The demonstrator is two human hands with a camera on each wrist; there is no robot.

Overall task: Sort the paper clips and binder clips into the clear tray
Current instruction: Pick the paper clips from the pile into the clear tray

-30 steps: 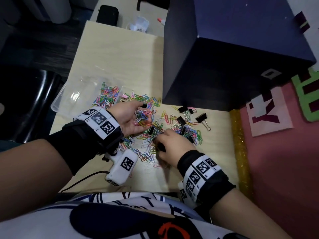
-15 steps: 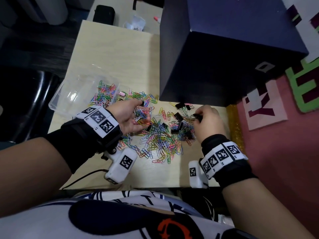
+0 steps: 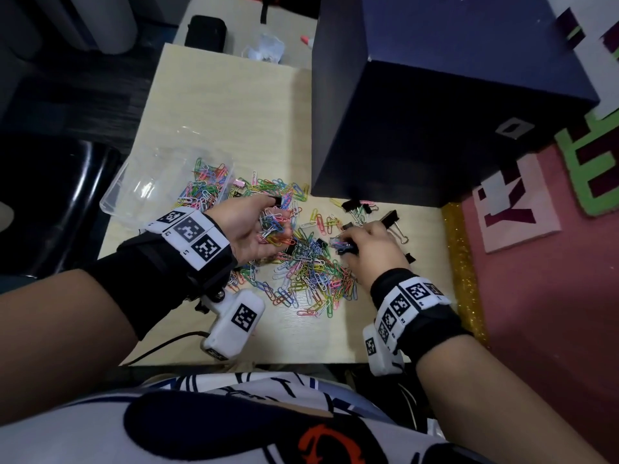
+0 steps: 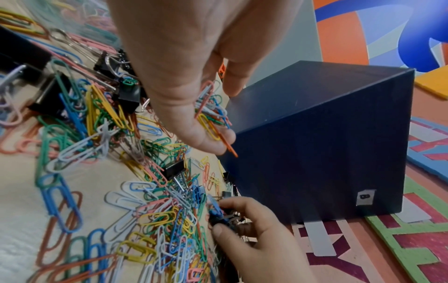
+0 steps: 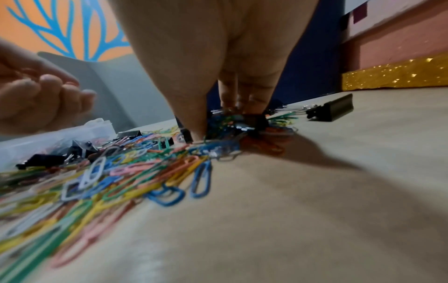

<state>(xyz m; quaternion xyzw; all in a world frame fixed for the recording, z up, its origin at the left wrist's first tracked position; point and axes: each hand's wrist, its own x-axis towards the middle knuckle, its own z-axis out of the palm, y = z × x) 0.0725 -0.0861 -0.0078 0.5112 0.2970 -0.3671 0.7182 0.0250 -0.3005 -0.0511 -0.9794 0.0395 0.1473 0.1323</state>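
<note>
A heap of coloured paper clips (image 3: 308, 272) mixed with black binder clips (image 3: 392, 220) lies on the pale wooden table (image 3: 234, 105). My left hand (image 3: 254, 229) is palm up with its fingers curled round a bunch of paper clips (image 4: 211, 116). My right hand (image 3: 365, 246) reaches down into the heap and pinches a tangle of clips (image 5: 232, 122) with a black binder clip in it. The clear tray (image 3: 134, 192) stands at the left with paper clips (image 3: 204, 185) in its right compartment.
A big dark blue box (image 3: 435, 95) stands on the table just behind the heap. A black binder clip (image 5: 332, 110) lies alone to the right. A black chair (image 3: 50, 202) is left of the table. Pink foam mats (image 3: 552, 279) cover the floor at right.
My right hand went from the near side of the heap to the binder clips at the far right, then came back a little toward the middle, now pinching clips. The left hand kept its bunch.
</note>
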